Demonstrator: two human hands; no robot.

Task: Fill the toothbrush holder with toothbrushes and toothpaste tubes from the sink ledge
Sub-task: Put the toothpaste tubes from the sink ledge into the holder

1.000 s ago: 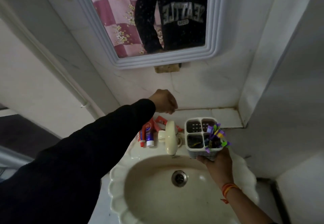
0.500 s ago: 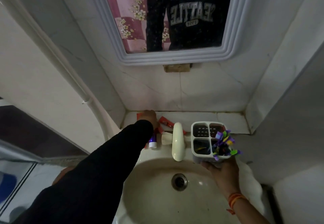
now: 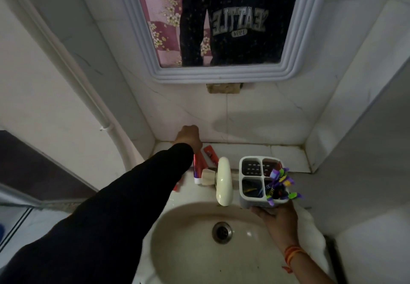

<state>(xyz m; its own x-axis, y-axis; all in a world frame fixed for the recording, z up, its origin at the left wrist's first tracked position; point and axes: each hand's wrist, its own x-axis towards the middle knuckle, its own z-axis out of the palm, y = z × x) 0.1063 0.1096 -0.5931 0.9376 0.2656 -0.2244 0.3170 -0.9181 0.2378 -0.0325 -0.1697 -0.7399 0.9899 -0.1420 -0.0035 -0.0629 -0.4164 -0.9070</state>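
1. Toothbrush holder (image 3: pixel 253 201), white with four compartments, is held over the right rim of the sink (image 3: pixel 190 259), just right of the cream tap (image 3: pixel 224 181).
2. Its near right compartment holds a bunch of toothbrushes (image 3: pixel 280 183) with purple, green and yellow handles fanning up and to the right; something dark and thin lies in the near left compartment, too dim to name; the far left one shows only its perforated floor.
3. The right hand (image 3: pixel 277 219) grips the holder from below and on its near side, fingers wrapped against its base; an orange thread band (image 3: pixel 292 253) circles that wrist.
4. The left hand (image 3: pixel 188 137), in a long black sleeve (image 3: pixel 124 208), reaches to the far left end of the tiled ledge (image 3: pixel 255 152), where it meets the wall. The knuckles face up and the fingers curl downward; I cannot tell whether they have closed on anything.
5. Toothpaste tubes (image 3: pixel 198 168), red with white caps, lie on the ledge just near of that hand and left of the tap, partly hidden under the sleeve; one red tube (image 3: pixel 210 153) angles off toward the right behind the tap.
6. A framed mirror (image 3: pixel 221 72) hangs on the wall above the ledge and reflects a dark sweatshirt with lettering.
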